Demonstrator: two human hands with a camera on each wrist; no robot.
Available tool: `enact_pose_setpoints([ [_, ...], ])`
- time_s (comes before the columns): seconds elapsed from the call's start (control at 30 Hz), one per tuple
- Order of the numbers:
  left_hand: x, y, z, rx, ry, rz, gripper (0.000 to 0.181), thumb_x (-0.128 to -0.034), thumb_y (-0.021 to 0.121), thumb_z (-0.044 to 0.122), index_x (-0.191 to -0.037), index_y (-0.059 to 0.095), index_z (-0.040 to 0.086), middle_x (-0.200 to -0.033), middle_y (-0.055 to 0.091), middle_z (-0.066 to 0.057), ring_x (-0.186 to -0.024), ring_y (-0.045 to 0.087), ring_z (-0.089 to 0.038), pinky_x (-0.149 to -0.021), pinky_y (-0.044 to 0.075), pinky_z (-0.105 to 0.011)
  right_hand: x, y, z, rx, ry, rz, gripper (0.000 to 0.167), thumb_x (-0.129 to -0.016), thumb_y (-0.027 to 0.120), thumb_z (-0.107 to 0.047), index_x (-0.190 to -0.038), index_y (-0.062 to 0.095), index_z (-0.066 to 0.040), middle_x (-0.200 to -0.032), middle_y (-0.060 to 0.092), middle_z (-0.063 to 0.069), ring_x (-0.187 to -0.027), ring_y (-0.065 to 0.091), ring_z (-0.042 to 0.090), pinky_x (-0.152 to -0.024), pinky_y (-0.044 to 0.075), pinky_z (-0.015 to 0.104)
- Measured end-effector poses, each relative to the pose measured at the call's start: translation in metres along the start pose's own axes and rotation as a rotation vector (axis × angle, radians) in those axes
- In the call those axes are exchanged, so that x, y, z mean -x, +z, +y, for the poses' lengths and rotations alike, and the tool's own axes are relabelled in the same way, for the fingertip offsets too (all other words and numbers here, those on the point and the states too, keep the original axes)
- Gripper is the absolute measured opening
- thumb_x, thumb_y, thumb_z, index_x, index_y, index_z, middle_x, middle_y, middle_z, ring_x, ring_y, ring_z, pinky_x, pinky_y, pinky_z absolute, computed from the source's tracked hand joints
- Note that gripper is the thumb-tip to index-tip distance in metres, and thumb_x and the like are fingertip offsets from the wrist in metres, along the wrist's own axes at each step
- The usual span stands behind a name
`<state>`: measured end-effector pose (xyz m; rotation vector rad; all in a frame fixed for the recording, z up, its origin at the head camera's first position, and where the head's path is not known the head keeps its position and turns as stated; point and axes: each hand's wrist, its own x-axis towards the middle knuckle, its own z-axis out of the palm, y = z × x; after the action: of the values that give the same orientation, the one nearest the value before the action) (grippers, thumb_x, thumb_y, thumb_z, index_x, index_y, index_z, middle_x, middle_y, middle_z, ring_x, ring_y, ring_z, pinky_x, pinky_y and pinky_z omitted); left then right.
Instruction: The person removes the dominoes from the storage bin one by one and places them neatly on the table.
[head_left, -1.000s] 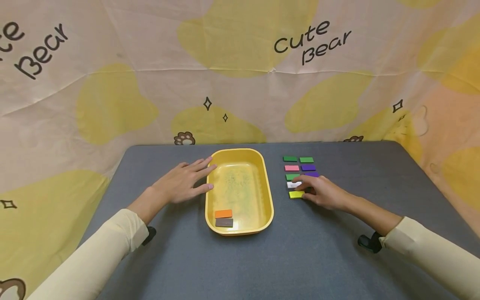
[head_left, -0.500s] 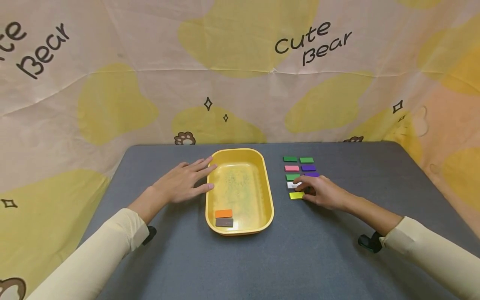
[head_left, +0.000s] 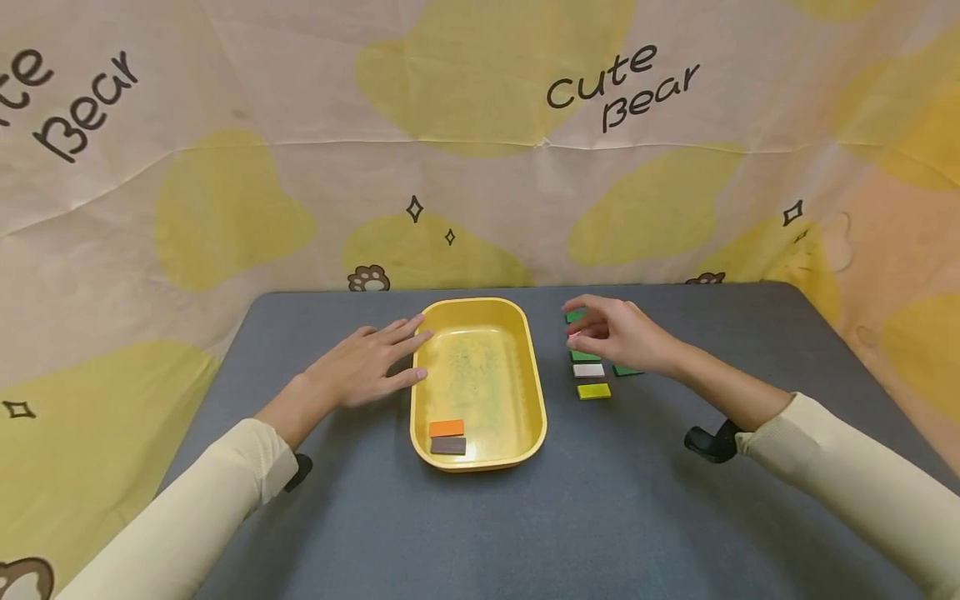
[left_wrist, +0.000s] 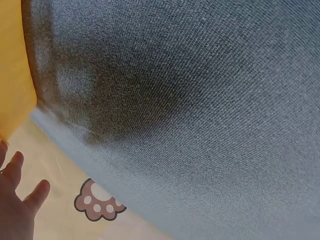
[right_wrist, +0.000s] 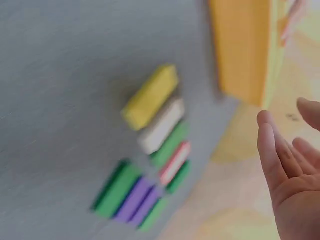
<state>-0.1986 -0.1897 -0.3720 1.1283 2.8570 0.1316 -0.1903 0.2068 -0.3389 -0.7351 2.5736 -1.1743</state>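
Observation:
My left hand (head_left: 372,362) rests with spread fingers at the left rim of a yellow tray (head_left: 480,375). Inside the tray, an orange block (head_left: 447,428) and a grey-brown block (head_left: 448,446) lie side by side near the front left. My right hand (head_left: 622,336) hovers over the far part of two columns of flat blocks, holding nothing, its fingers loosely bent. Below it lie a yellow block (head_left: 593,392), a white block (head_left: 588,371) and green ones. The right wrist view shows purple blocks (right_wrist: 134,199) and a pink-edged block (right_wrist: 175,162), mostly hidden in the head view.
A dark grey cloth-covered table (head_left: 480,533) bears everything. Behind it hangs a patterned curtain (head_left: 480,167) with bear lettering. The tray stands left of the block columns.
My right hand has let go of the yellow block and moved back and slightly left, baring a green block in the right column. The yellow block shifted slightly forward. My left hand stayed put.

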Motion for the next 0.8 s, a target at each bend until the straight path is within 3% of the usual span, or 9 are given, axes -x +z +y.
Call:
enact_pose_setpoints([
  [0.17,0.0,0.002,-0.001,-0.002,0.003,0.01,0.071,-0.1017,0.04,0.059,-0.157,0.033,0.015,-0.164,0.022,-0.009,-0.147,0.029,-0.032,-0.109,0.032,-0.059,-0.021,0.006,-0.024,-0.343,0.158,-0.1,0.06,-0.095,0.07,-0.019,-0.143,0.04,0.0,-0.118,0.068,0.024,-0.107,0.068,0.036,-0.088,0.056,0.041],
  [0.23,0.0,0.002,-0.001,0.0,0.002,0.012,0.07,-0.1017,0.041,0.058,-0.157,0.034,0.015,-0.164,0.022,-0.009,-0.147,0.029,-0.032,-0.109,0.032,-0.059,-0.029,0.012,-0.031,-0.393,0.2,-0.154,0.064,-0.095,0.07,-0.022,-0.145,0.036,0.0,-0.12,0.067,0.025,-0.11,0.066,0.037,-0.09,0.055,0.041],
  [0.37,-0.001,0.002,-0.002,-0.005,0.008,0.016,0.07,-0.1019,0.041,0.058,-0.157,0.033,0.015,-0.164,0.022,-0.009,-0.147,0.028,-0.032,-0.109,0.032,-0.059,-0.039,0.026,-0.037,-0.416,0.228,-0.237,0.069,-0.096,0.069,-0.023,-0.148,0.032,0.002,-0.123,0.065,0.027,-0.115,0.063,0.041,-0.095,0.052,0.044],
  [0.8,-0.001,0.004,-0.003,0.001,0.001,0.018,0.07,-0.1016,0.04,0.059,-0.157,0.034,0.015,-0.164,0.023,-0.009,-0.147,0.029,-0.032,-0.109,0.032,-0.059,-0.056,0.055,-0.043,-0.363,0.306,-0.339,0.065,-0.097,0.066,-0.024,-0.147,0.034,0.002,-0.122,0.066,0.026,-0.113,0.065,0.037,-0.097,0.051,0.046],
])
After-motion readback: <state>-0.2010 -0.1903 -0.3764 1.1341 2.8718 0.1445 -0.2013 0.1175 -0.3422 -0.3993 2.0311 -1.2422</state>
